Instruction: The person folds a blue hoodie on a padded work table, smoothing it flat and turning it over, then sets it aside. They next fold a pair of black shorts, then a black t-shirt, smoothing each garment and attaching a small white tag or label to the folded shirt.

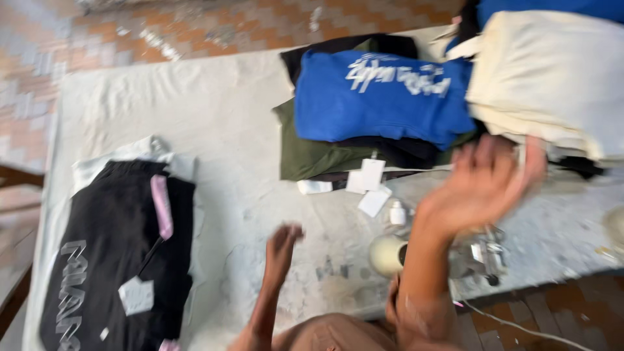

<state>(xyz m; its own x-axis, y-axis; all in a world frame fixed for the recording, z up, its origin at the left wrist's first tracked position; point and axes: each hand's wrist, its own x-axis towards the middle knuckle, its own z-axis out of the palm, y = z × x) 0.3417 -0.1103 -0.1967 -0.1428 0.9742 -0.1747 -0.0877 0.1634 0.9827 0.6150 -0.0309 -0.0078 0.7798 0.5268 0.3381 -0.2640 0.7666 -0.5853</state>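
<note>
My right hand point(484, 182) is raised and blurred, fingers spread, just below the edge of a cream folded garment point(552, 71); it holds nothing that I can see. My left hand point(283, 244) hovers over the bare white table cover point(214, 110), fingers loosely curled and empty. A blue folded garment with white lettering point(377, 97) lies on a stack above an olive one point(312, 153), with white paper tags point(370, 179) hanging at its front. A black garment with grey lettering and a pink strip point(120, 253) lies at the left.
A small clothes iron or metal tool point(484, 250) and a pale round object point(387, 253) sit by the table's near edge. A cable point(520, 325) trails over the brick-patterned floor point(195, 26). A wooden piece point(13, 175) stands at the far left.
</note>
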